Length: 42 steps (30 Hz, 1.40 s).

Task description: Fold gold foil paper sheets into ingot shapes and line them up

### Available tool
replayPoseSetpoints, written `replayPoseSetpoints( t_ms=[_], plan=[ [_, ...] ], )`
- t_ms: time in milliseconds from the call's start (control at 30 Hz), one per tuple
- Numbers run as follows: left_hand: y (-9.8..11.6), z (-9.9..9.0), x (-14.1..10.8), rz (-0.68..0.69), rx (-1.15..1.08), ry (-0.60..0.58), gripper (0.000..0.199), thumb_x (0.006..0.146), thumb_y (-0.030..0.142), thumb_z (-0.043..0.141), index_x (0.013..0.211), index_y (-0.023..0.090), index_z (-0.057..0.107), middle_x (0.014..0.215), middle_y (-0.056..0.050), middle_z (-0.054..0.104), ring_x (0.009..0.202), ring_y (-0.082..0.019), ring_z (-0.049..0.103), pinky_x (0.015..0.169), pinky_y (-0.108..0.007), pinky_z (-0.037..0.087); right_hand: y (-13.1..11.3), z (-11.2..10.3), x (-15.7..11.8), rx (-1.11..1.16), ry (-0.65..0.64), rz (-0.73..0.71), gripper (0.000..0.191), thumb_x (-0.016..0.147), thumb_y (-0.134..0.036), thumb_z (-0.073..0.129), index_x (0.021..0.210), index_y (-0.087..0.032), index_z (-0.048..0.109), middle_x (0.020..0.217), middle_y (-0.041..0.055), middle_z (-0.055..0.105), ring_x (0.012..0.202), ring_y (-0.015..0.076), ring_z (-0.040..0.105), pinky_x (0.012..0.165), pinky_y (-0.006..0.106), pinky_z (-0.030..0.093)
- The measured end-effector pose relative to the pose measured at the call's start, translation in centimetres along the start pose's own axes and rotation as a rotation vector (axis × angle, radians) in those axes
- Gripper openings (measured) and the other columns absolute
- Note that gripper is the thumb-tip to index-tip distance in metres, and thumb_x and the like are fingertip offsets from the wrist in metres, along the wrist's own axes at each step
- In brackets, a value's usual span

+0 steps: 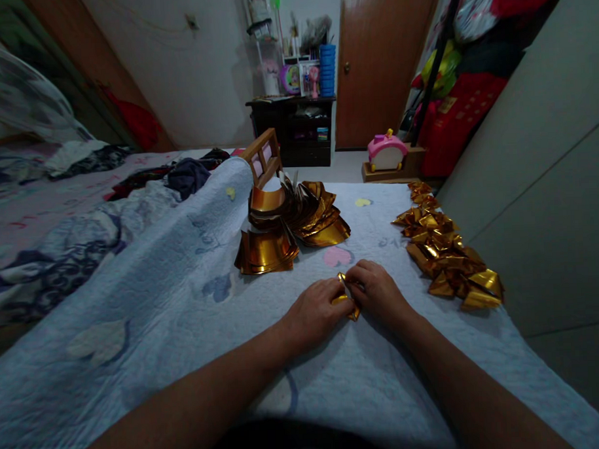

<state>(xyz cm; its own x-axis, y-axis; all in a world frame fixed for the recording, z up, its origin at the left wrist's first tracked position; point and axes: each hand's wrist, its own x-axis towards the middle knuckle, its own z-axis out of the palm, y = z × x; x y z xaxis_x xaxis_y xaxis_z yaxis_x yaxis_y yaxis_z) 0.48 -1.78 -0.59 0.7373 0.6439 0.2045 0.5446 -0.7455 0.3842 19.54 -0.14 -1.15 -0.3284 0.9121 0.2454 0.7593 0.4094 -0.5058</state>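
Note:
A small piece of gold foil paper (352, 310), partly folded, lies on the light blue quilted cover between my two hands. My left hand (316, 313) grips its left side, fingers bent over the paper. From the other side my right hand (378, 291) pinches its right edge with the fingertips. The fingers hide much of the fold. Beyond my hands, curved stacks of gold foil sheets (269, 249) rest fanned out on the cover. To the right runs a long pile of folded gold foil pieces (440, 249).
The quilted cover (235, 344) is raised in a ridge on the left, beside a bed with rumpled bedding (84, 238). A wooden chair back (265, 157) stands at the far edge. Behind are a dark cabinet (294, 133) and a pink toy (387, 151); a pale cupboard (548, 176) borders the right.

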Motion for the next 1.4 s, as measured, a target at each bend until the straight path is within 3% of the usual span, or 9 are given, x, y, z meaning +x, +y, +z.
replayPoseSetpoints(
  t_ms=[200, 433, 833, 1167, 1400],
  plan=[
    [-0.05, -0.02, -0.27, 0.058, 0.117, 0.000, 0.020, 0.100, 0.028, 0.052, 0.111, 0.023, 0.068, 0.113, -0.005, 0.065, 0.105, -0.022, 0.058, 0.087, -0.034, 0.044, 0.11, 0.14, -0.04, -0.010, -0.027, -0.011, 0.014, 0.087, -0.011, 0.059, 0.086, -0.018, 0.072, 0.088, 0.0059, 0.064, 0.087, 0.0200, 0.056, 0.079, 0.030, 0.039],
    [0.01, -0.12, -0.11, 0.024, 0.015, 0.004, 0.023, 0.102, 0.029, 0.048, 0.107, 0.022, 0.069, 0.108, -0.004, 0.066, 0.101, -0.020, 0.059, 0.085, -0.033, 0.045, 0.24, 0.28, -0.17, -0.032, -0.025, -0.030, 0.017, 0.087, -0.012, 0.060, 0.087, -0.020, 0.075, 0.086, 0.0052, 0.063, 0.085, 0.0197, 0.055, 0.078, 0.031, 0.038],
    [0.73, -0.35, 0.12, -0.187, -0.183, 0.026, 0.026, 0.100, 0.032, 0.045, 0.105, 0.020, 0.068, 0.096, -0.005, 0.071, 0.088, -0.020, 0.062, 0.078, -0.031, 0.048, 0.48, 0.11, -0.17, -0.009, -0.026, -0.045, 0.018, 0.086, -0.010, 0.059, 0.081, -0.019, 0.074, 0.084, 0.0050, 0.063, 0.081, 0.0181, 0.055, 0.076, 0.030, 0.040],
    [0.19, -0.48, -0.27, 0.029, 0.087, 0.012, 0.021, 0.100, 0.029, 0.052, 0.107, 0.024, 0.071, 0.110, -0.005, 0.067, 0.105, -0.022, 0.058, 0.088, -0.034, 0.045, 0.66, -0.01, -0.19, 0.013, -0.051, -0.069, 0.019, 0.087, -0.010, 0.060, 0.084, -0.019, 0.076, 0.085, 0.0050, 0.065, 0.083, 0.0183, 0.057, 0.077, 0.030, 0.041],
    [0.15, -0.36, -0.29, 0.006, 0.096, 0.014, 0.022, 0.101, 0.031, 0.051, 0.108, 0.024, 0.070, 0.108, -0.005, 0.066, 0.102, -0.022, 0.058, 0.086, -0.034, 0.044, 0.79, 0.05, -0.22, 0.004, -0.047, -0.091, 0.020, 0.087, -0.009, 0.060, 0.081, -0.019, 0.076, 0.085, 0.0053, 0.065, 0.083, 0.0185, 0.057, 0.078, 0.031, 0.042]
  ],
)
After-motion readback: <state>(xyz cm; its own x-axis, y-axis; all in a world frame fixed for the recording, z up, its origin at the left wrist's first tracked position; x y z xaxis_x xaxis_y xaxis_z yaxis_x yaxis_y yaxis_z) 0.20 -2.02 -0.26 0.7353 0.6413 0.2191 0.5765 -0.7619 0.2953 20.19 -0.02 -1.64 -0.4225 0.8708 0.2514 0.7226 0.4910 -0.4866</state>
